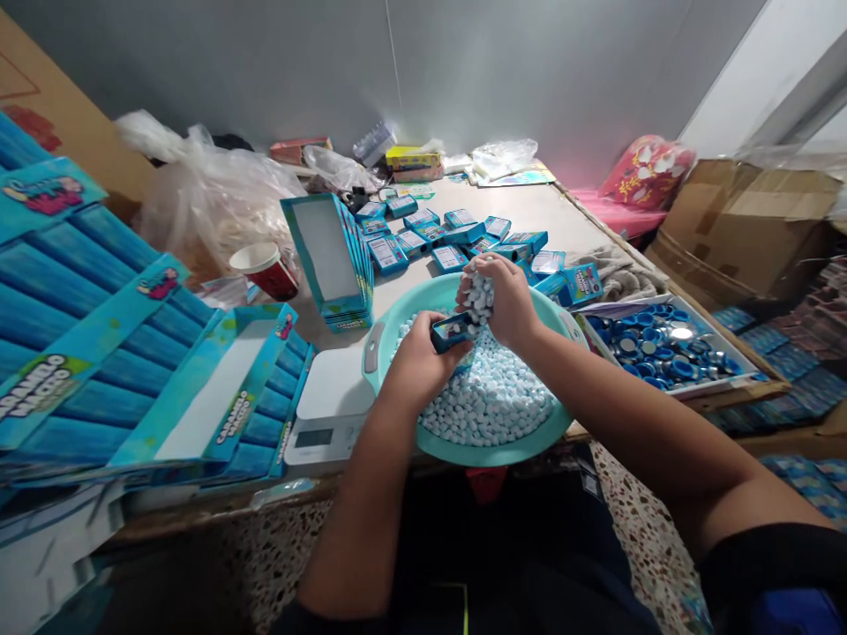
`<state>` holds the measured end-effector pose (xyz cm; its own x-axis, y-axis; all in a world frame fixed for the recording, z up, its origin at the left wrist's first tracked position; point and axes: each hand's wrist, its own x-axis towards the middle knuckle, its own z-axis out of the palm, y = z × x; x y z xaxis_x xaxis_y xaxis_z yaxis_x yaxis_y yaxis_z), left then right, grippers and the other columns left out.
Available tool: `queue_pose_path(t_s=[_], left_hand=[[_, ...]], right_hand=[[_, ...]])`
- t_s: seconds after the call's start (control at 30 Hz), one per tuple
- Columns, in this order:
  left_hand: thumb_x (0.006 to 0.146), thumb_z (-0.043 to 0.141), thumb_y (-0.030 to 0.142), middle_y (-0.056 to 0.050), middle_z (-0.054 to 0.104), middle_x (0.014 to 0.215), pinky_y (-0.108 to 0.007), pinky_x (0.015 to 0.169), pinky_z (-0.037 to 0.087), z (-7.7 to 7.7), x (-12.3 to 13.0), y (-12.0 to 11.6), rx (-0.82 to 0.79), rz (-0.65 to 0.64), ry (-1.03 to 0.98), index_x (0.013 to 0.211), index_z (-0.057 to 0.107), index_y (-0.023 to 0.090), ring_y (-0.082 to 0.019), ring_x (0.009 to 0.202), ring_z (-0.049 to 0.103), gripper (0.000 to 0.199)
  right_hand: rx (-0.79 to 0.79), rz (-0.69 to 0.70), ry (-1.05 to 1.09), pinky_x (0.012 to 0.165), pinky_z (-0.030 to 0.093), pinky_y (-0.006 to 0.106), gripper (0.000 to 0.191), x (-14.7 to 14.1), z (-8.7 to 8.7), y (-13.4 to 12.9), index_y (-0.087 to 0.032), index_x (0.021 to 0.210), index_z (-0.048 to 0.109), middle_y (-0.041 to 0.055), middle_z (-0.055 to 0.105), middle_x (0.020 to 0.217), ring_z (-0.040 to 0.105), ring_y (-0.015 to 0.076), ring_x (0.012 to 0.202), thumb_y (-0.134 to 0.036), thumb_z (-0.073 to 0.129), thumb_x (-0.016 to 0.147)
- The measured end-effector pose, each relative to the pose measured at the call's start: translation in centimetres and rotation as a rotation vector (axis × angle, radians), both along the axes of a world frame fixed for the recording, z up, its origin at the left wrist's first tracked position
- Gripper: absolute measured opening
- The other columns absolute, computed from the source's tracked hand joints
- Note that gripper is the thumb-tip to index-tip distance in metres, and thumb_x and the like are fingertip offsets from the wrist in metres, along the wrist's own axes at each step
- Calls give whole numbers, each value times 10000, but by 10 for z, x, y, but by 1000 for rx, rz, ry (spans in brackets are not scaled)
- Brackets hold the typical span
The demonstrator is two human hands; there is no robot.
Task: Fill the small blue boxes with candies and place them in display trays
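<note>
A round turquoise basin in front of me holds a heap of small pale-blue candies. Over the basin, my left hand is closed around a small blue tin, its open top facing up with some candies visible inside. My right hand is cupped around a handful of the candies, tilted just above and beside the tin's opening. Candies from this hand meet the tin's edge. Part of the tin is covered by my left fingers.
A white kitchen scale stands left of the basin, near blue display boxes and a paper cup. Several blue tins lie behind the basin. On the right, a shallow box contains blue-rimmed lids.
</note>
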<state>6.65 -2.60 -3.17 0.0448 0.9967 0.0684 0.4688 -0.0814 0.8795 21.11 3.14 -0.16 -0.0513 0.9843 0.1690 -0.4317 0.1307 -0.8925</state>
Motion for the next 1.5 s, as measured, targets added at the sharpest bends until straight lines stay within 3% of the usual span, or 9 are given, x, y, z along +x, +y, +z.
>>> queue_pose_path(t_s=[0.37,0.67,0.83,1.07,1.23,1.5], left_hand=[[829,780,329,-80,713,1131,-418,918,533,7,4,-7,132,-18,78,1217,585,240,-272,1037,691,444],[792,790,366,-51,711,999,-406,866,536,6,-1,-4,28,28,12,1223,550,239,-259,943,698,509],[804,751,340,-38,718,1025,-375,868,543,6,0,-4,49,8,4,1110,626,240,-228,912,687,345],[833,736,345,-41,717,1102,-378,945,539,6,-3,-4,117,42,38,1082,664,233,-219,964,671,282],[833,743,322,-55,727,1098,-404,1004,534,5,-2,-5,121,35,-7,1136,685,224,-234,1006,678,323],[817,743,348,-42,736,1041,-370,923,560,6,0,-3,118,55,33,1103,702,228,-231,951,683,312]], right_hand=[[-33,138,113,685,534,334,238,6,-2,2,-233,762,555,-4,582,722,606,185,731,-431,664,688],[55,251,7,824,520,336,235,10,3,-2,-227,699,555,12,589,818,620,179,822,-446,608,763],[90,204,-113,852,501,338,296,11,1,-2,-213,626,571,34,624,823,629,185,842,-447,559,808],[84,98,-410,830,492,353,170,13,-7,3,-209,771,695,37,699,885,642,215,885,-297,550,774],[241,-120,-679,773,453,356,94,18,-11,4,-219,689,684,32,696,785,616,230,824,-218,620,757],[353,-52,-836,609,363,316,161,25,-13,9,-218,623,696,8,641,627,536,171,630,-226,705,785]])
